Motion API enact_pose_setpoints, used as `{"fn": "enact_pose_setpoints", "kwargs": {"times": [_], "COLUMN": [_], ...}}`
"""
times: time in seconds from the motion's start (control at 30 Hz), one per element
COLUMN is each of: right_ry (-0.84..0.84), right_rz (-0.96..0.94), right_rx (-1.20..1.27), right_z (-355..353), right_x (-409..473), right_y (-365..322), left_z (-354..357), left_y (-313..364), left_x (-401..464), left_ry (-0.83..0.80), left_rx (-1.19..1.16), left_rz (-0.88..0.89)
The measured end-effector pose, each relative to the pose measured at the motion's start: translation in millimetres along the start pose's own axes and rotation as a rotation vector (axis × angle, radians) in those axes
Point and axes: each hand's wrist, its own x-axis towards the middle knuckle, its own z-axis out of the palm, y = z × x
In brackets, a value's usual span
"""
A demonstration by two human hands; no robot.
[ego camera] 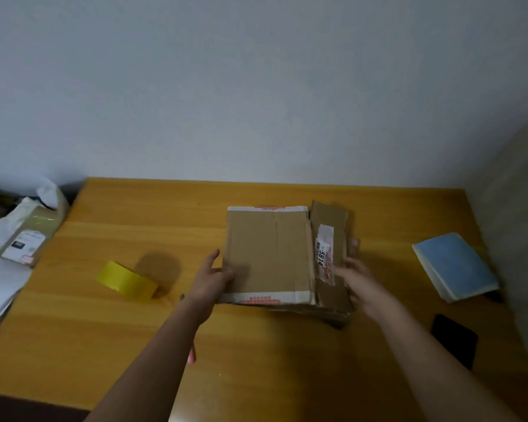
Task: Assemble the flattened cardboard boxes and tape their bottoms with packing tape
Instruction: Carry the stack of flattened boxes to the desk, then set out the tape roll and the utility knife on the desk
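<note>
The flat cardboard boxes (269, 254) lie in a pile in the middle of the wooden table (104, 315); the left hand (211, 280) holds the pile's 9 o'clock edge, thumb on top; the right hand (355, 280) rests at its 3 o'clock side, but I cannot tell if it grips; the boxes look light, stiff and bendy, so hold the edges; the yellow tape roll (128, 281) sits at 9 o'clock, a blue book (456, 266) at 3 o'clock; there is open room at 6 o'clock.
</note>
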Motion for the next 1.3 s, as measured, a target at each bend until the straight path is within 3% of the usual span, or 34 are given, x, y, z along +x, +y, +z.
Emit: {"fn": "enact_pose_setpoints", "kwargs": {"times": [0.17, 0.5, 0.63, 0.9, 1.03, 1.17, 1.3], "right_ry": [0.035, 0.007, -0.050, 0.136, 0.230, 0.077, 0.022], "right_rz": [-0.125, -0.315, -0.225, -0.224, -0.080, 0.159, 0.192], "right_rx": [-0.014, 0.043, 0.224, 0.624, 0.442, 0.338, 0.357], "right_z": [7.2, 22.0, 48.7, 94.2, 101.6, 114.5, 118.7], "right_x": [-14.0, -53.5, -73.8, -90.1, -95.6, -96.6, -80.8], "right_y": [-7.1, -32.8, -27.4, 22.0, 39.8, 51.0, 57.0], "left_z": [-14.7, -67.8, -95.6, -121.6, -132.1, -133.5, -128.7], "left_y": [0.2, 44.4, 52.9, 25.5, 24.0, 26.0, 22.6], "left_x": [0.2, -6.3, -13.9, -0.3, 1.3, 1.6, 2.9], "left_ry": [0.046, -0.146, -0.219, -0.151, -0.187, -0.191, -0.164], "left_rx": [-0.060, -0.358, -0.372, -0.295, -0.375, -0.399, -0.485], "left_rz": [0.057, 0.009, -0.019, -0.069, -0.105, -0.110, -0.112]}}
